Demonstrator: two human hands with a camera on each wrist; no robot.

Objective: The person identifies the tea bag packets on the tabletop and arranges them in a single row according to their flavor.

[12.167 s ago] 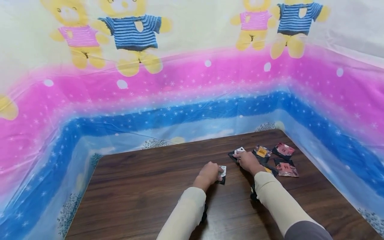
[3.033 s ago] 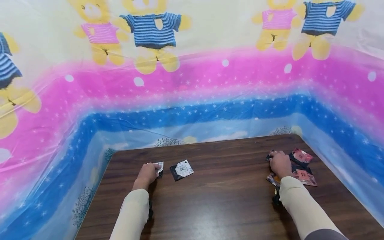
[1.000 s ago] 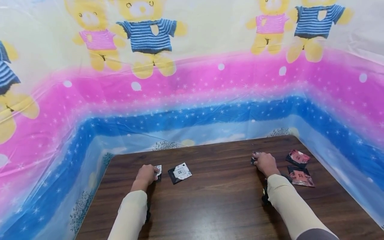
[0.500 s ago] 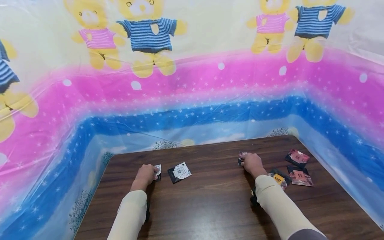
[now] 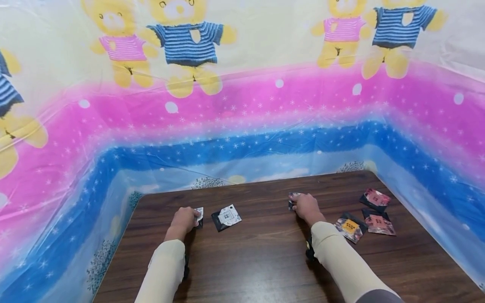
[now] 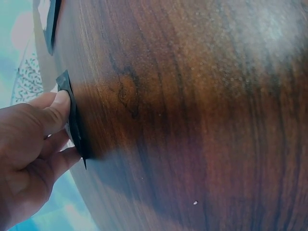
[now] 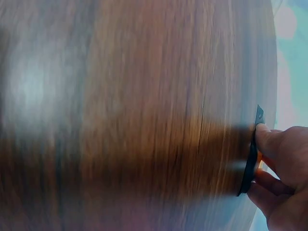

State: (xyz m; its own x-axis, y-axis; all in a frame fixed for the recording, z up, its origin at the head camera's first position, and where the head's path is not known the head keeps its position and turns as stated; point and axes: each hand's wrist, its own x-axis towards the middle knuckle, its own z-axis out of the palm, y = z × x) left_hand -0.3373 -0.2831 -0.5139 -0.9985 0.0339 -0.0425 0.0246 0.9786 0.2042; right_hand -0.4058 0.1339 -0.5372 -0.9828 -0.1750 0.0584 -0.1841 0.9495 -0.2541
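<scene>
Watching from a distance, I am seeing the left hand (image 5: 184, 220) pinching a small flat black-and-white packet (image 5: 199, 217) between thumb and fingers, its black side facing the left wrist camera. A square white-and-black packet (image 5: 227, 217) is lying flat just beside it on the dark brown wood-grain bench (image 5: 261, 256), possibly placed there because the two are matching in colour. The right hand (image 5: 307, 207) is likewise gripping a thin dark packet with a pale pinkish corner (image 5: 292, 203), near the bench's far edge, between the white pair and the remaining ones; I am not managing to tell whether it is touching the surface. Both hands are holding their packets by the near side, I am judging, because such thin pieces are offering little else to grasp. Towards the right, a square black packet with a yellow label (image 5: 349, 227) is lying just beside a salmon-and-black packet (image 5: 379, 222), with a red-and-black packet (image 5: 375, 199) lying beyond that, so similar colours are sitting close together.
</scene>
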